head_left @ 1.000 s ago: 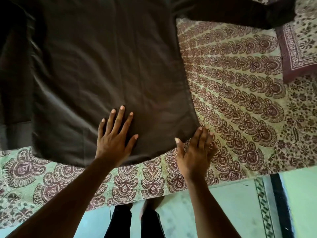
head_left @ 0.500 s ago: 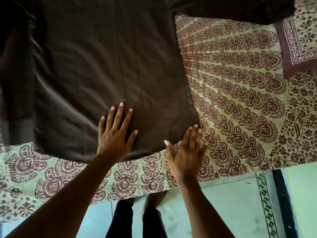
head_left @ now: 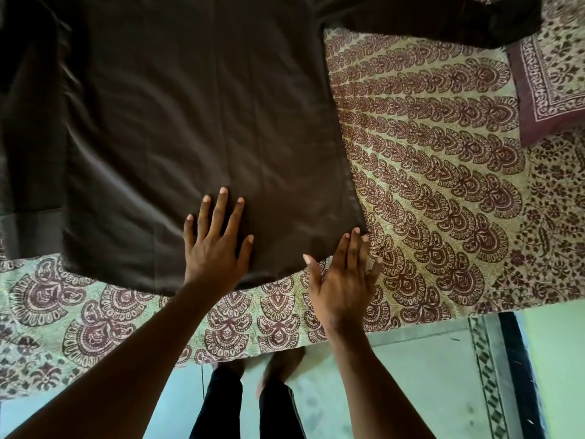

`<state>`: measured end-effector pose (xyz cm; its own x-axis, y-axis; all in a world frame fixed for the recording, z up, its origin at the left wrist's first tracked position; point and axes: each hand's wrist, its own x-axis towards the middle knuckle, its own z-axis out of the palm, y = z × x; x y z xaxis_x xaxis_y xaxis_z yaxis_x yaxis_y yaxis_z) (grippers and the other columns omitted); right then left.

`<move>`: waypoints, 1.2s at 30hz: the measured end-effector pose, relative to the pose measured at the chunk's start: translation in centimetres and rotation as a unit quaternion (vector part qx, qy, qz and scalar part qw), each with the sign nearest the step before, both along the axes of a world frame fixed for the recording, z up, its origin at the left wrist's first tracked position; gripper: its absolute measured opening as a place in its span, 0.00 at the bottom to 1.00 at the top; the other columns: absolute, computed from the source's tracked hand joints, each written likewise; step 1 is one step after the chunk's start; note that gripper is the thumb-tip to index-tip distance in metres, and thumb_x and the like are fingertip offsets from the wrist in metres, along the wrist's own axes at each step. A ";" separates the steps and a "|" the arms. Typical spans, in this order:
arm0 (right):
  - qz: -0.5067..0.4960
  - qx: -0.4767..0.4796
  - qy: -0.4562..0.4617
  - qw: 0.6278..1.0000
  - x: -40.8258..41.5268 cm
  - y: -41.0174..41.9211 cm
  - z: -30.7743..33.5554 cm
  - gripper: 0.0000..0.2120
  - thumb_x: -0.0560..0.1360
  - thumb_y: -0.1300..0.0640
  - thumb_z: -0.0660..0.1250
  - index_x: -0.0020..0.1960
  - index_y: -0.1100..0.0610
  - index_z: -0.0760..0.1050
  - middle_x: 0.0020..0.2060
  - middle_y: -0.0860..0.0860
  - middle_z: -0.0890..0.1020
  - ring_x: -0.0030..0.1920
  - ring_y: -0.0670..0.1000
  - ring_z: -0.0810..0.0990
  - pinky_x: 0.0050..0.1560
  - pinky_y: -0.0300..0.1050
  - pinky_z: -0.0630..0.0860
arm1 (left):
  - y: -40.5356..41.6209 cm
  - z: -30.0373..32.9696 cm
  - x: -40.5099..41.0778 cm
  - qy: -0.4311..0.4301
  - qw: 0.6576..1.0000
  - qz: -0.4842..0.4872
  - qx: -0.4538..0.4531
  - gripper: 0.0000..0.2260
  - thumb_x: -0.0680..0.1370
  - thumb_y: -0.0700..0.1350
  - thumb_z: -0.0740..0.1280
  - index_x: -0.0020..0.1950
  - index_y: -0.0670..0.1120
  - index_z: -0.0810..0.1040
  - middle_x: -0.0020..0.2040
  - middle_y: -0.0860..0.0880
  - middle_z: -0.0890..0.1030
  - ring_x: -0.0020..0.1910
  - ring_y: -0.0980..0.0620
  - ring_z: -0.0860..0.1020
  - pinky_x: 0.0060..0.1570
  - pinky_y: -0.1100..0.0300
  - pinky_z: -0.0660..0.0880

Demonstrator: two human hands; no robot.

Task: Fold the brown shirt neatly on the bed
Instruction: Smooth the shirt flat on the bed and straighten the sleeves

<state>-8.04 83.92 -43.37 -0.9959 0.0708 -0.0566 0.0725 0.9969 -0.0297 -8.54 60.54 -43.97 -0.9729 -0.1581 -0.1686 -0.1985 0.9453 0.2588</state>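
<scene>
Brown shirt lies spread flat on the bed, body filling the view from 9 to 12 o'clock, hem toward me, one sleeve running out toward 1 o'clock. No fold made yet, by my judgement; this is the smoothing stage.

My left hand rests open, fingers splayed, palm down on the cloth just above the hem. My right hand is open too, fingers together, flat at the hem's corner at 4 o'clock of the shirt, mostly on the printed bedsheet. Neither grips anything.

Risks: hem sits near the bed edge; a pull toward me could drag it off. Uneven pressing could set the faint creases in. The pillow at 2 o'clock lies apart.
</scene>
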 end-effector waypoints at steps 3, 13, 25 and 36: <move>-0.033 -0.051 0.029 0.998 -2.0 -0.3 0.2 0.35 0.85 0.39 0.49 0.81 0.64 0.59 0.82 0.59 0.58 0.83 0.58 0.54 0.79 0.66 0.54 | 1.9 1.0 -1.3 0.050 0.997 -0.050 -0.006 0.29 0.81 0.57 0.57 0.81 0.49 0.63 0.84 0.46 0.55 0.82 0.42 0.56 0.76 0.40 0.59; 0.178 -0.079 0.023 0.981 -12.5 1.0 0.6 0.29 0.85 0.49 0.55 0.83 0.59 0.56 0.83 0.55 0.56 0.83 0.58 0.51 0.80 0.65 0.53 | 10.4 -0.6 2.6 0.024 0.929 -0.354 0.101 0.27 0.83 0.59 0.56 0.81 0.49 0.64 0.83 0.50 0.60 0.84 0.44 0.51 0.80 0.38 0.54; 0.124 -0.015 -0.088 0.988 -6.9 10.1 -0.5 0.32 0.84 0.36 0.43 0.83 0.50 0.54 0.84 0.52 0.53 0.83 0.60 0.48 0.72 0.81 0.53 | 8.1 0.3 -4.4 0.007 0.961 -0.275 0.028 0.33 0.82 0.63 0.55 0.83 0.49 0.58 0.85 0.47 0.52 0.84 0.42 0.50 0.78 0.37 0.55; 0.314 -0.048 -0.032 0.948 -13.3 0.6 -0.2 0.35 0.84 0.37 0.55 0.84 0.54 0.53 0.84 0.55 0.52 0.83 0.59 0.49 0.80 0.63 0.56 | 6.1 1.1 3.7 0.115 0.932 -0.284 0.193 0.20 0.83 0.47 0.64 0.73 0.42 0.75 0.77 0.44 0.71 0.77 0.45 0.68 0.73 0.47 0.69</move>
<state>-21.29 84.52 -43.56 -0.8347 -0.5426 -0.0947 -0.5286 0.8374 -0.1387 -4.79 66.66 -42.90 -0.8983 0.4234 0.1178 0.4093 0.7083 0.5752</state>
